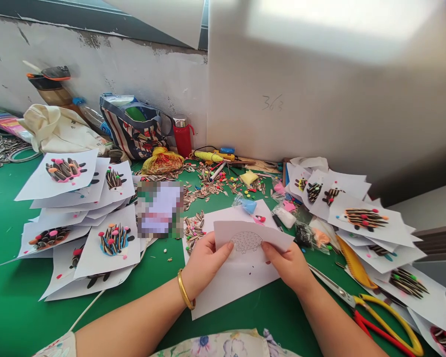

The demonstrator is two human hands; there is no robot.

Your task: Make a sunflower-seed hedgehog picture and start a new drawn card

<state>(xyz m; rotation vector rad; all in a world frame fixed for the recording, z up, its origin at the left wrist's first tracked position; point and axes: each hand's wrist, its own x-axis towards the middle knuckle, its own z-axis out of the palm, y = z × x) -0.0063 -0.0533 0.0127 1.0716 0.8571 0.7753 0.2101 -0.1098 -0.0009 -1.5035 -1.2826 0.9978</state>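
Between my two hands is a white paper card (252, 229) with a printed hedgehog outline. My left hand (208, 260) pinches its left edge, thumb on the front; a gold bangle (186, 290) circles that wrist. My right hand (288, 263) grips the right edge in the same way. Beneath the card a larger white sheet (223, 292) lies on the green table, with sunflower seeds (195, 230) on its left part. Just beyond the card sit a lump of blue clay (248, 206) in plastic and a small pink and red piece (260, 218).
Stacks of hedgehog cards decorated with seeds stand left (113, 240) and right (366, 218). Large scissors (360, 302) and a yellow comb-like tool (353, 263) lie by my right arm. Scattered seeds (208, 188), a red flask (183, 136) and a striped bag (134, 129) are at the back.
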